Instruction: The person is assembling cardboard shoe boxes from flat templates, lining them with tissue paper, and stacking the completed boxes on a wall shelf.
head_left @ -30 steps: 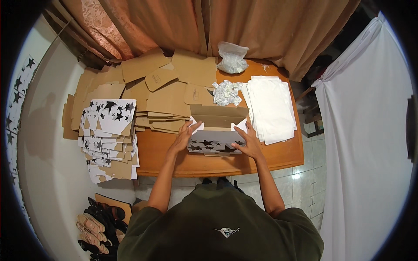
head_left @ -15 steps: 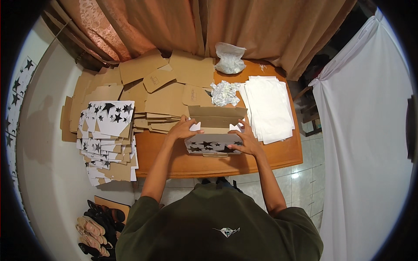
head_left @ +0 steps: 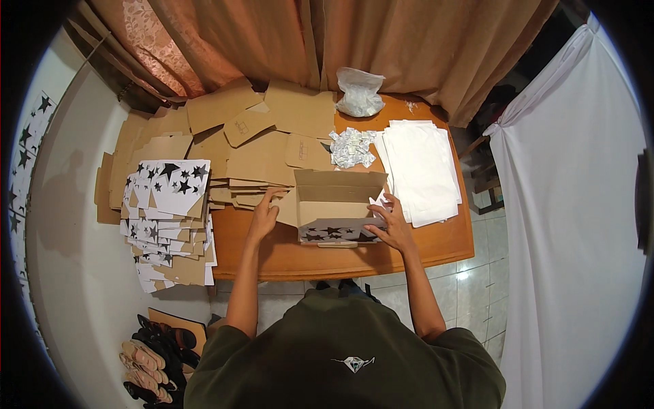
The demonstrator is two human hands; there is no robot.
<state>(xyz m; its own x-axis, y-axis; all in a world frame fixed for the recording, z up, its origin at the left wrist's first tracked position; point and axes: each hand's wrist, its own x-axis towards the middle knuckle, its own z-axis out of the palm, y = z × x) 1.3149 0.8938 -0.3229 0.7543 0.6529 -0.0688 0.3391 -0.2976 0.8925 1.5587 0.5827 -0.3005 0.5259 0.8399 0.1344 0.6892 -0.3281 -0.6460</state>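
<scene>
A cardboard box (head_left: 340, 210), open at the top, sits near the table's front edge. Its inside is brown, and its front wall is white with black stars. On its left a side flap (head_left: 288, 206) stands folded outward. Beside that flap is my left hand (head_left: 264, 217), thumb and forefinger apart; whether it touches the flap's edge I cannot tell. My right hand (head_left: 392, 223) grips the box's right end, thumb over the front wall and fingers by a white flap (head_left: 379, 202).
Flat brown cardboard (head_left: 255, 153) covers the table's back left. Star-printed pieces (head_left: 170, 187) are piled at the left edge. Small packets (head_left: 352, 147) lie behind the box, a plastic bag (head_left: 361, 95) farther back. White sheets (head_left: 422, 170) are stacked at right.
My left hand has moved left, off the box's inner corner, and the left flap now points outward. The box has shifted slightly right, with my right hand still on its right end.
</scene>
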